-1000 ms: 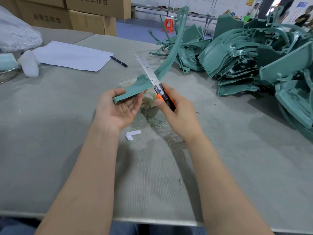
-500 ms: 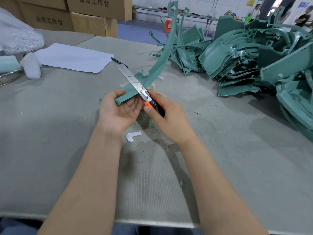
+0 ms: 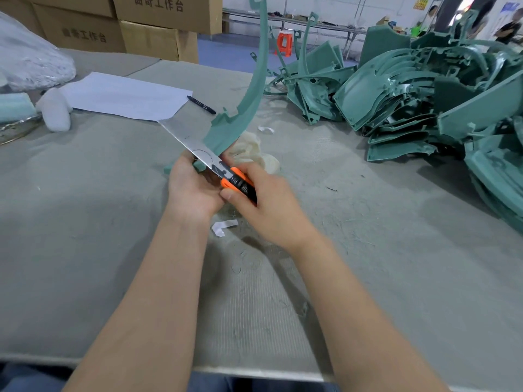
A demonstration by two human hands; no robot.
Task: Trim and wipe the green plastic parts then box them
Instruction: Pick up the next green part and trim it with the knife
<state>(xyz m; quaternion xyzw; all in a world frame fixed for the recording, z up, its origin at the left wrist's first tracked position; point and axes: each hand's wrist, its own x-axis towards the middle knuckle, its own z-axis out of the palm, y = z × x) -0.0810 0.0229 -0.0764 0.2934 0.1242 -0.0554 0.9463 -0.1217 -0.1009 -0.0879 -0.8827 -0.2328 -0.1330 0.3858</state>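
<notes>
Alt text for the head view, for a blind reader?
A person's left hand holds a long curved green plastic part while the right hand grips an orange utility knife, its blade against the part's lower end. A pile of green parts lies on the grey table at right.

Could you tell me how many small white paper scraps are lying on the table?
2: a near scrap just this side of the left hand, and a far scrap beyond the cloth; others may be hidden.
</notes>
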